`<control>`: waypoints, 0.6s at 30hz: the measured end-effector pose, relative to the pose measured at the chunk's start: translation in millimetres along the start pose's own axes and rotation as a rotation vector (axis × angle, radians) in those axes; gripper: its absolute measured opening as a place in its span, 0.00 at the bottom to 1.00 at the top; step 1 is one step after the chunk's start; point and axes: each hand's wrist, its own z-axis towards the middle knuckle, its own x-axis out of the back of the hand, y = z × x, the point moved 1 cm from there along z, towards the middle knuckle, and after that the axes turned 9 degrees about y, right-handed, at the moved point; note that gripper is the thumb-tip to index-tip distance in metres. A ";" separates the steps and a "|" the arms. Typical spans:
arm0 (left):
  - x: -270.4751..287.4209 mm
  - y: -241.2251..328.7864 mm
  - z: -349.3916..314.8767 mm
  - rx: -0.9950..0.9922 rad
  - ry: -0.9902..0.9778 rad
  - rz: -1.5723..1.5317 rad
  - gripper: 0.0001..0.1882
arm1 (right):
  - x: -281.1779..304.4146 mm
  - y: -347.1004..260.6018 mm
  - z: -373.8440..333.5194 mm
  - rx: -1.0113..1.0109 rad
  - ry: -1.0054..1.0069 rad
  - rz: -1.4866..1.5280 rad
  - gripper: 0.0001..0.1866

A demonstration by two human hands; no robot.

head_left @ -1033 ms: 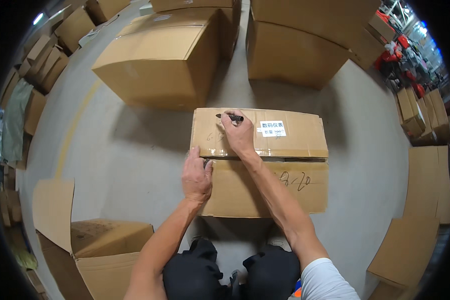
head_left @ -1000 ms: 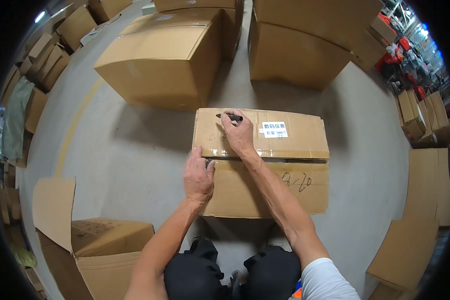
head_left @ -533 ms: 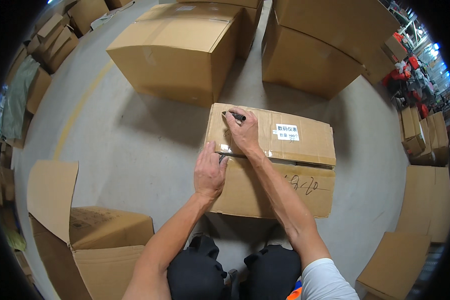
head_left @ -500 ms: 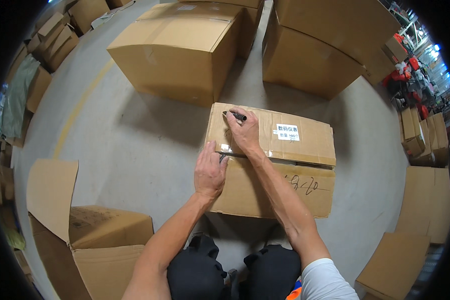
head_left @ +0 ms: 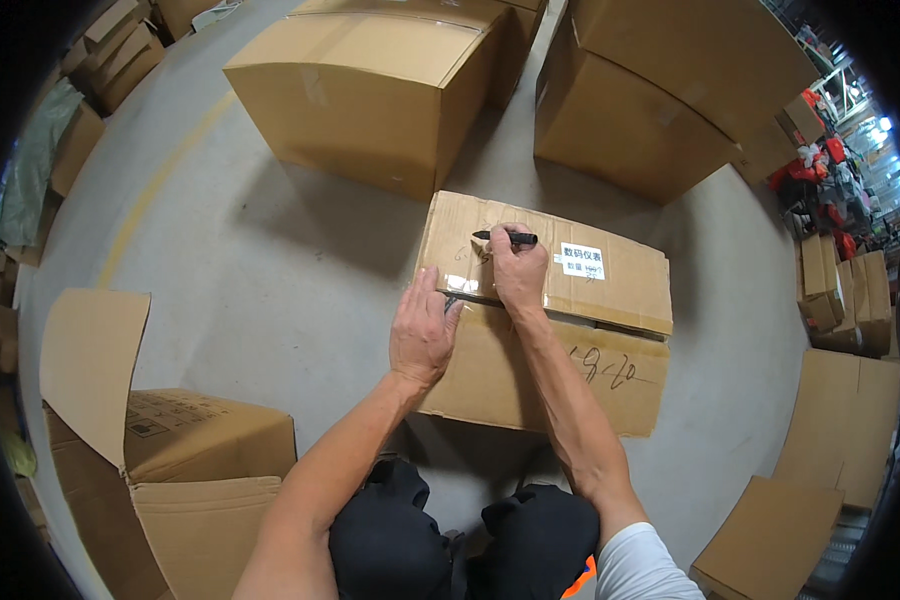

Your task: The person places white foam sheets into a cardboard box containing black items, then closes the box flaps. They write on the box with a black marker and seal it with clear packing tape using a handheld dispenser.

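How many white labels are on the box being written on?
1: a white label on the box top, just right of the right hand holding the marker. Other faces are hidden.

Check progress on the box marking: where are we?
Done: box is taped shut, white label on top, handwriting on its front. In hand: right hand holds the marker on the top, faint marks beside it; left hand steadies the edge. Left: finishing that mark.
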 end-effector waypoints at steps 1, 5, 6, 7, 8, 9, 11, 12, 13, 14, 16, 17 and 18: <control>-0.1 -0.6 0.4 -0.004 -0.005 -0.002 0.24 | -0.5 2.2 0.3 0.029 0.005 -0.032 0.12; -0.4 -1.1 0.8 -0.011 -0.009 -0.008 0.24 | -3.1 7.0 1.0 0.103 0.025 -0.078 0.12; -0.2 -0.4 1.4 -0.011 -0.007 -0.009 0.24 | -2.3 6.8 2.4 0.118 0.031 -0.095 0.13; -0.4 -0.5 0.8 0.004 -0.010 -0.012 0.22 | -2.3 7.2 1.6 0.129 0.037 -0.114 0.13; -0.5 -0.1 0.7 0.019 -0.013 -0.014 0.21 | -2.6 7.7 0.6 0.131 0.018 -0.125 0.13; -1.0 -0.2 -0.6 0.033 -0.016 -0.016 0.20 | -2.9 8.3 -0.6 0.133 -0.001 -0.137 0.13; 0.5 -2.7 -0.6 0.015 -0.013 -0.008 0.20 | -4.1 3.1 -1.4 0.105 0.014 -0.109 0.12; 1.1 -3.9 -0.9 0.006 -0.011 -0.003 0.20 | -4.6 1.2 -3.8 0.068 0.046 -0.073 0.12; 0.2 -2.5 -0.1 0.008 -0.009 -0.009 0.20 | -2.2 3.2 -4.1 0.033 0.083 -0.042 0.11; -0.9 -1.1 0.7 0.010 -0.007 -0.016 0.20 | -1.2 6.4 -1.4 0.092 0.089 -0.071 0.11; -1.2 0.0 1.3 0.012 -0.008 -0.016 0.20 | -2.4 6.8 2.7 0.207 0.095 -0.128 0.10; -0.4 -0.2 1.4 0.010 -0.011 -0.011 0.21 | -3.1 5.5 1.2 0.176 0.081 -0.118 0.09; 0.1 -0.4 1.1 0.009 -0.014 -0.005 0.21 | -4.1 4.3 -0.6 0.146 0.067 -0.109 0.09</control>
